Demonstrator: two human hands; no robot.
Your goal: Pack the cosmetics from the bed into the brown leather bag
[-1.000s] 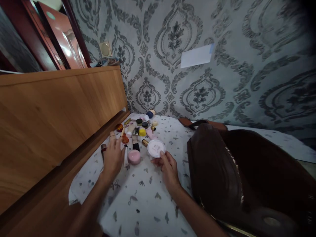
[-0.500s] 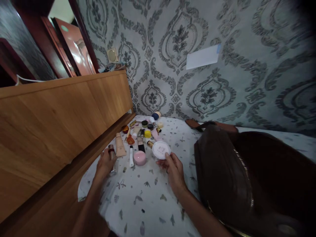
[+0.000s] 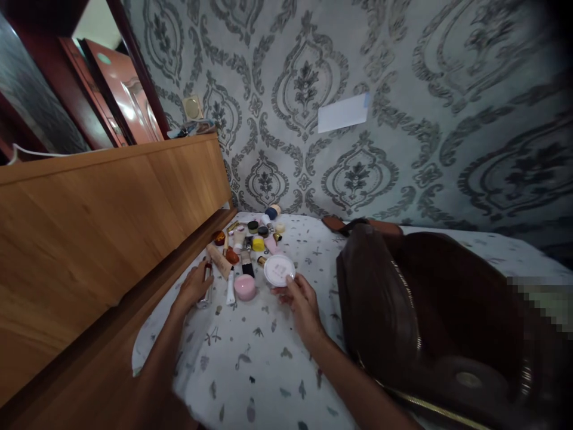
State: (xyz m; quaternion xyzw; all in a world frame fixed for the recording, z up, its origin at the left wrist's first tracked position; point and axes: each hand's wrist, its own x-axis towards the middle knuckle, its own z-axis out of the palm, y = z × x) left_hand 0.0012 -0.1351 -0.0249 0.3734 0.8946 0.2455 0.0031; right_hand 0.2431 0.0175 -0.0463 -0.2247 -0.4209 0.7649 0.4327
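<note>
My right hand (image 3: 300, 300) is closed on a round white compact (image 3: 279, 270), which it holds just above the patterned white cloth (image 3: 250, 364). Over at the left edge of the cosmetics, my left hand (image 3: 196, 288) closes on a slim silver and dark red tube (image 3: 206, 285) lying on the cloth. Between the hands lie a pink round jar (image 3: 245, 287), a thin white tube (image 3: 230, 288) and a beige tube (image 3: 219, 261).
Several small jars, caps and tubes (image 3: 255, 236) are spread toward the wall. A large dark brown leather bag (image 3: 430, 316) fills the right side. A wooden board (image 3: 98, 209) runs along the left. Patterned wallpaper stands behind.
My left hand has left the beige tube and drawn back to the left onto the slim silver tube. My right hand keeps hold of the white compact in about the same place.
</note>
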